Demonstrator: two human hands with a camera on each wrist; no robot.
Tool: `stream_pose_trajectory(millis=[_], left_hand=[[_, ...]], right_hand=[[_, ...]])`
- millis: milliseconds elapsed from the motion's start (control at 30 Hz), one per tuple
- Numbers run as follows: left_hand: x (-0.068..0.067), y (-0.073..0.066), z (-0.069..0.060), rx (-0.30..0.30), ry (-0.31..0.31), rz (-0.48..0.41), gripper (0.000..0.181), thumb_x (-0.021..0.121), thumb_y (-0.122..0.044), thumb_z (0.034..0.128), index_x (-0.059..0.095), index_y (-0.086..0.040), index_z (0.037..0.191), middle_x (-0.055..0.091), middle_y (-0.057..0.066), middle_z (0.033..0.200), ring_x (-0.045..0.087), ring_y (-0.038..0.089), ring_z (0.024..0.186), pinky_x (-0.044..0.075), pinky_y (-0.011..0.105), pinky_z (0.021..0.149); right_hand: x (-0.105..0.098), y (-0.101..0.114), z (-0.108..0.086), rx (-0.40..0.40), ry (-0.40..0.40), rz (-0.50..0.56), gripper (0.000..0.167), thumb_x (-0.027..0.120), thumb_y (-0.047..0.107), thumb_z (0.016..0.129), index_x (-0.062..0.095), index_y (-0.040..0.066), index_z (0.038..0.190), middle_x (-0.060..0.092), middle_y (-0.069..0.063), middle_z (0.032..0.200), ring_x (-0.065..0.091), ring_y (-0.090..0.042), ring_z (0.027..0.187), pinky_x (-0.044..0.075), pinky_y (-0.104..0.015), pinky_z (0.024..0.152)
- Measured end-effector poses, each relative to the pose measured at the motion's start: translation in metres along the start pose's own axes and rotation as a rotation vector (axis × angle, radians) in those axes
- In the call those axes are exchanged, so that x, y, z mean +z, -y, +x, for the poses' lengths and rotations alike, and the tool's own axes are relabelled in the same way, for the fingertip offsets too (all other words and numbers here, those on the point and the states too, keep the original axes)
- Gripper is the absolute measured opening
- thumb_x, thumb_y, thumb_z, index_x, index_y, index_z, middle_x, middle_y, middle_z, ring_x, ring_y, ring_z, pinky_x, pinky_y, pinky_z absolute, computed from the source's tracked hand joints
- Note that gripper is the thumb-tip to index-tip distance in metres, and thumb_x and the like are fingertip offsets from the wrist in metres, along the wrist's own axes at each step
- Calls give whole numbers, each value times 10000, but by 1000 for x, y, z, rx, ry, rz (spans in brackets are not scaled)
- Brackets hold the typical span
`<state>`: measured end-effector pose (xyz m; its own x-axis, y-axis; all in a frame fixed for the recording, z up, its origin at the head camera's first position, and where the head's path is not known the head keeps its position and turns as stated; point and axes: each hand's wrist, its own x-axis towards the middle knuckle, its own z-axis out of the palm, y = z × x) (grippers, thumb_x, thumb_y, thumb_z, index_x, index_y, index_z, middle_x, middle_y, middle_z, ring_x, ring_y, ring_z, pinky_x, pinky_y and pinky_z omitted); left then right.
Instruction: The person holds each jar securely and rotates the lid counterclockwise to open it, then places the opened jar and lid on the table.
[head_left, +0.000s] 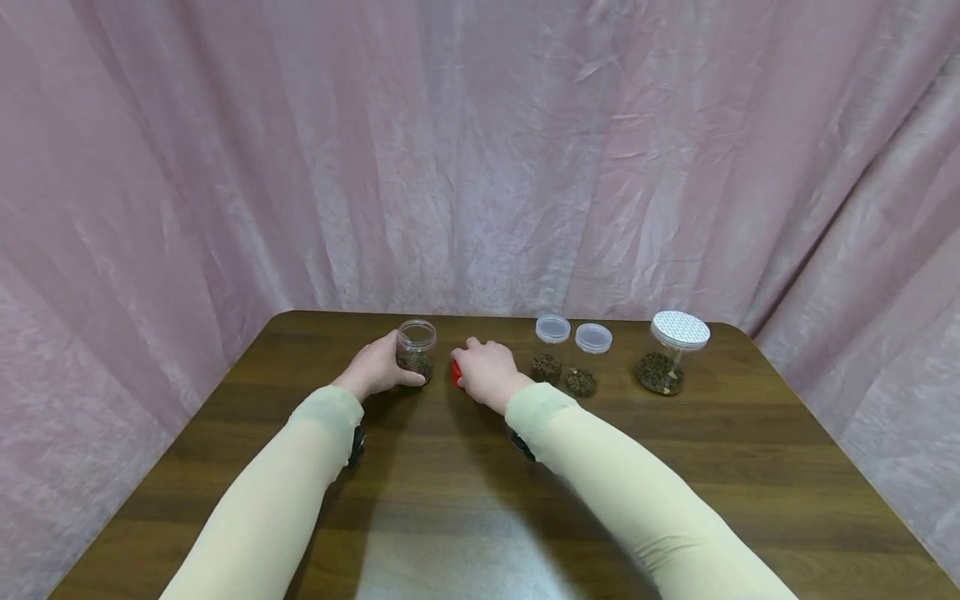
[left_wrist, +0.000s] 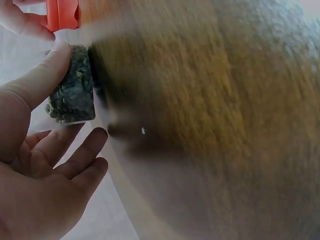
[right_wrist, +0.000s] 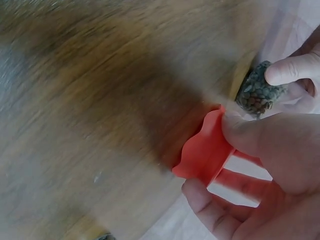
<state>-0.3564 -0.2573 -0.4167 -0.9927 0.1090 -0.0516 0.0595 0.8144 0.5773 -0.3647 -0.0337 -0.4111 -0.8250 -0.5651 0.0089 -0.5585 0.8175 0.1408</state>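
Pink curtain (head_left: pixel 480 150); left hand (head_left: pixel 377 367) grips jar (head_left: pixel 417 343); right hand (head_left: pixel 489 372) pinches and partly hides red piece (right_wrist: pixel 206 147).

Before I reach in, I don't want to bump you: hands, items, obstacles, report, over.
Left fingers grip clear jar. Right fingers hold red wavy-edged piece. Possible obstacle: two lidded jars, right of right fingers.
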Motion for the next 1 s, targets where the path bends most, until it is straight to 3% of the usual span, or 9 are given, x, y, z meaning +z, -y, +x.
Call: stream_pose_trajectory(millis=[433,1000], left_hand=[[2,6,-2,2,-7,-63,793,943,-257,914,494,4,1513,608,259,1477,551,461,1405,436,625,1160],[-1,11,-2,7,21,-106,864,941,-230,911,445,22,1571,544,275,1562,482,486,1474,397,645,1191]], right_hand=[[2,-3,-1,-23,-21,24,486,759,362,1070,657,194,1515,664,-110,1408,690,-330,1105,586,-460,967],[-3,-6,-5,-29,6,47,535,728,355,1092,599,198,1587,631,-117,1454,677,-344,1122,590,-466,971]])
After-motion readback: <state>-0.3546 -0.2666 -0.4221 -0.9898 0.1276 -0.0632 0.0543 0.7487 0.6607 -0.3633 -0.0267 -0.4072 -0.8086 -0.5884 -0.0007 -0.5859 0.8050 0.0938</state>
